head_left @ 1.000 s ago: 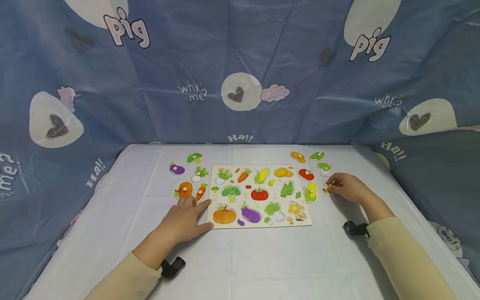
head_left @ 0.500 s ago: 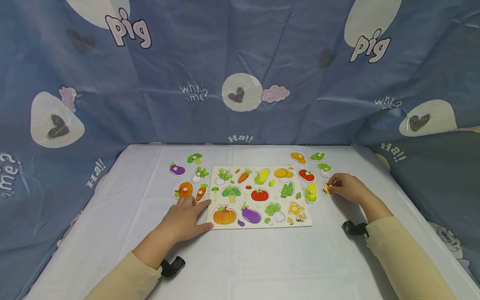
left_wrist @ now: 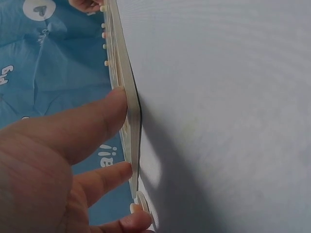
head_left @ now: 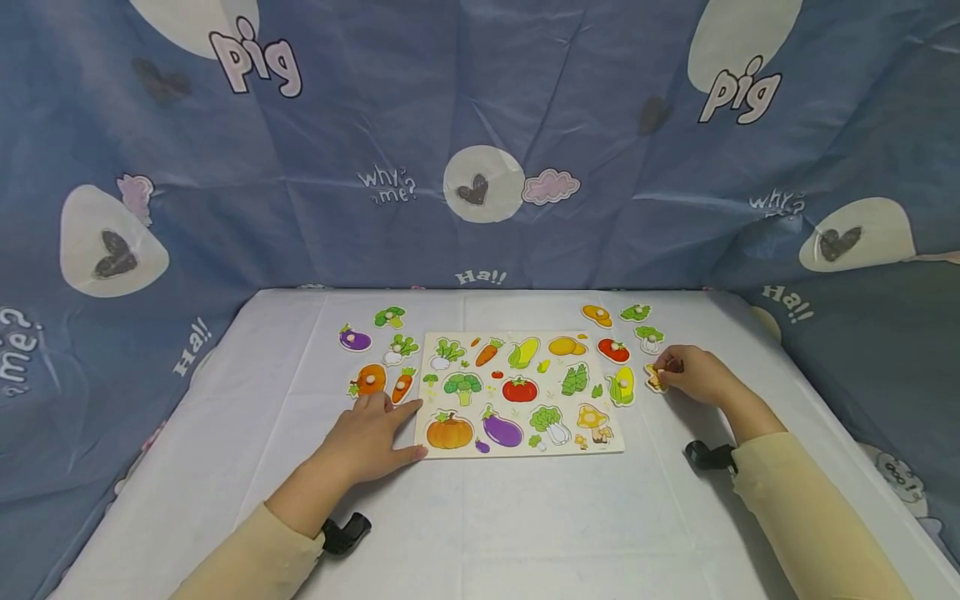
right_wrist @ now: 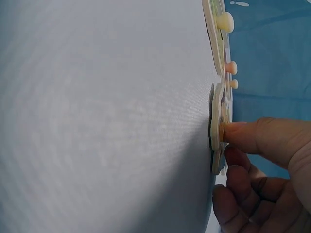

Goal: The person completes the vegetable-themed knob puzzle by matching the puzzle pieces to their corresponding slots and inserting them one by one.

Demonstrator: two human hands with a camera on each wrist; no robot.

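A wooden vegetable puzzle board [head_left: 517, 451] lies flat on the white cloth, its printed pictures facing up. My left hand [head_left: 363, 442] is at its lower left, thumb and forefinger fairly straight against the board's edge [left_wrist: 132, 97]. By the carrot piece [head_left: 402, 384], its other fingers reach the cloth. To the right of the board, my right hand [head_left: 697, 375] pinches the knob of a mushroom puzzle piece [head_left: 654, 379]. That piece [right_wrist: 217, 119] stays close over the cloth, partly hidden by the fingers.
Left of the board lie pumpkin [head_left: 369, 380], eggplant [head_left: 355, 340], broccoli [head_left: 390, 317] and radish [head_left: 400, 348] pieces. On the right are corn [head_left: 621, 387], tomato [head_left: 613, 351], potato [head_left: 597, 315] and leafy green [head_left: 648, 339] pieces. A blue printed curtain [head_left: 480, 250] stands behind.
The mushroom piece under my right fingers has shifted very slightly. My left hand keeps its place at the board's edge.
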